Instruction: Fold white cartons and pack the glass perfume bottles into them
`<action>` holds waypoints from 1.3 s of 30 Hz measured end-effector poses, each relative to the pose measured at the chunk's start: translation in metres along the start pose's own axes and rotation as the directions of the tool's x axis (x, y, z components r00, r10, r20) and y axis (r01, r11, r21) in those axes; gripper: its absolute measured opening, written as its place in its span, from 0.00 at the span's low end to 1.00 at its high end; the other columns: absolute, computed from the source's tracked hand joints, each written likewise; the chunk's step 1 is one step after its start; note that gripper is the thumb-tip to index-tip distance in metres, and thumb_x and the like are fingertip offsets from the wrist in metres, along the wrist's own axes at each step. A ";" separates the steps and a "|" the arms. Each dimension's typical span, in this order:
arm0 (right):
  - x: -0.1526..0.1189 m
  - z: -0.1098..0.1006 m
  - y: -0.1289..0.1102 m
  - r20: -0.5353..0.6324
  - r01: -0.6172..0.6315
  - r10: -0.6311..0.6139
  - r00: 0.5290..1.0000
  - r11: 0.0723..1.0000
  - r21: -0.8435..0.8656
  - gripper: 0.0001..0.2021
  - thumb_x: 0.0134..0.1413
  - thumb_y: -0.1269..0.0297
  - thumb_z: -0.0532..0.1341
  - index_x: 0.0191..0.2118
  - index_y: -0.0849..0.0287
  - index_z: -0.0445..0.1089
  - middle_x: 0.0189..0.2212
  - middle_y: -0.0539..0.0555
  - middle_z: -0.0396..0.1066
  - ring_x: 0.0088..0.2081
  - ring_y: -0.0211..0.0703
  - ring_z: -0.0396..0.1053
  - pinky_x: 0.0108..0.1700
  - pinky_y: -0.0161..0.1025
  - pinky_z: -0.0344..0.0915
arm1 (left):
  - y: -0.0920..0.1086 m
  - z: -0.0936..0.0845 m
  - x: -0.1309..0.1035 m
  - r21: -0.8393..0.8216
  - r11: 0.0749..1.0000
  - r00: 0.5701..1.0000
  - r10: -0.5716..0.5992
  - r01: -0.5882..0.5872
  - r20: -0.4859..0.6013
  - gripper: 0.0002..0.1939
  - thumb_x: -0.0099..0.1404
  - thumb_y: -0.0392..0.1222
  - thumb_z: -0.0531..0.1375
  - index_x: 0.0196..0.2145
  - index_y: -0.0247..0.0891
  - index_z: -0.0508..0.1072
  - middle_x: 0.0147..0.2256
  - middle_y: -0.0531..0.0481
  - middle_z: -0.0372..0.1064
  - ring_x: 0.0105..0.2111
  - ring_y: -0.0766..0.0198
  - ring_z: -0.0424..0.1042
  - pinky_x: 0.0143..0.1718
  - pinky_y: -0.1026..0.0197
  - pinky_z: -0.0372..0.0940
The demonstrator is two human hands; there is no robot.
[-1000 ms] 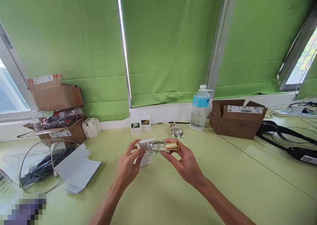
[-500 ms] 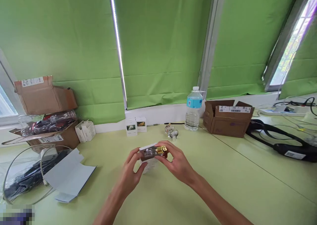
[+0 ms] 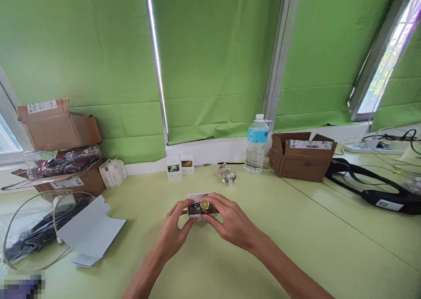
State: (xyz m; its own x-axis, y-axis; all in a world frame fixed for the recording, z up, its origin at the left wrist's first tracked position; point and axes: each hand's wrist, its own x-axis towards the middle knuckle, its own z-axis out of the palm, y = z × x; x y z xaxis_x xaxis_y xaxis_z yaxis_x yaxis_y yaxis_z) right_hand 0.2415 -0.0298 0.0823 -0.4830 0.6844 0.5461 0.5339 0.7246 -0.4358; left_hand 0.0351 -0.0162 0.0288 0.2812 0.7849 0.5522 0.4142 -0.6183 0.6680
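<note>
A small white box (image 3: 196,197) with its flap up and its dark opening facing me is held low over the table between both hands. My left hand (image 3: 176,228) grips its left side between thumb and fingers. At the opening sits a small bottle with a round gold cap (image 3: 204,205), its cap end toward me; how far the bottle is inside is hard to see. The thumb and fingers of my right hand (image 3: 230,217) close around the bottle and the box's right side.
Behind stand two small picture cards or boxes (image 3: 174,167), glass bottles (image 3: 226,174), a water bottle (image 3: 255,147) and a brown carton (image 3: 300,158). At left are stacked cartons (image 3: 62,125), white boxes (image 3: 113,173), bagged cables and folded white card (image 3: 92,233). A black strap device (image 3: 378,191) lies right.
The gold-capped bottle has turned from lying sideways across the box to pointing its cap toward me, and has moved left. My right hand has shifted slightly left and down with it.
</note>
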 end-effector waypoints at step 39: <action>-0.004 0.013 0.000 0.029 -0.002 0.015 0.999 0.918 -0.396 0.09 0.61 0.58 0.57 0.39 0.56 0.70 0.40 0.56 0.68 0.42 0.50 0.68 0.39 0.46 0.69 | -0.001 0.004 -0.005 0.186 0.981 0.998 0.059 -0.063 0.024 0.21 0.67 0.37 0.54 0.56 0.50 0.60 0.51 0.47 0.68 0.48 0.59 0.71 0.48 0.54 0.69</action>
State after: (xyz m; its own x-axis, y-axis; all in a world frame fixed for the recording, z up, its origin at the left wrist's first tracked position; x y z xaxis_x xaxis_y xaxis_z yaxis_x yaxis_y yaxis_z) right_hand 0.2345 -0.0314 0.0709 -0.4947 0.6972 0.5188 0.7664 0.6315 -0.1178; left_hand 0.0371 -0.0188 0.0232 0.3257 0.7476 0.5787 0.5494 -0.6478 0.5277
